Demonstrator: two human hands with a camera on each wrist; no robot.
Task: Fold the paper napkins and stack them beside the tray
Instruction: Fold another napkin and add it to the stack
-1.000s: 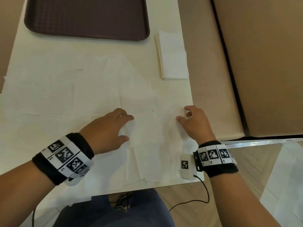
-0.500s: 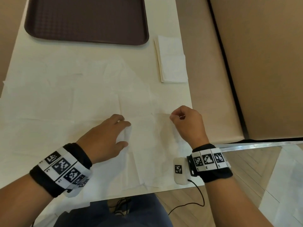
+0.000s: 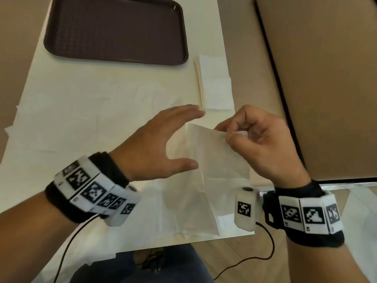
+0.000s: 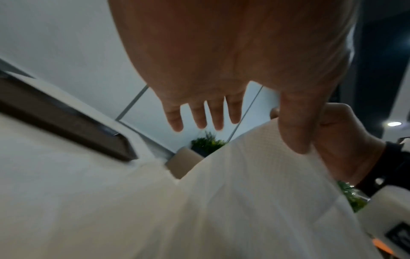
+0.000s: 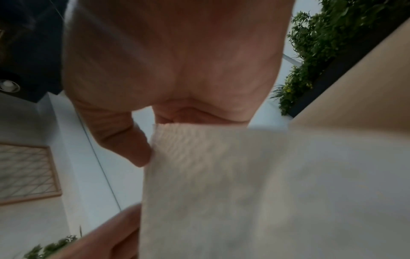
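Note:
My right hand point(image 3: 226, 133) pinches the top edge of a white paper napkin point(image 3: 208, 170) between thumb and forefinger and holds it lifted off the table, its lower part hanging down to the near edge. In the right wrist view the thumb presses the napkin point(image 5: 221, 175) edge. My left hand point(image 3: 183, 137) hovers beside the raised napkin with straight, spread fingers, holding nothing; the left wrist view shows its fingers point(image 4: 199, 115) extended above the napkin point(image 4: 244, 184). Folded napkins point(image 3: 216, 88) lie stacked to the right of the dark brown tray point(image 3: 114, 29). More unfolded napkins point(image 3: 71, 119) are spread flat on the table.
The white table point(image 3: 208, 21) ends just right of the folded stack and just below my wrists. A beige bench or seat point(image 3: 326, 78) stands to the right. Cables point(image 3: 255, 260) hang from the wrist cameras over the near edge.
My right hand pinched the napkin's edge on the table and has lifted it up. My left hand has come off the napkin and risen beside it, fingers spread.

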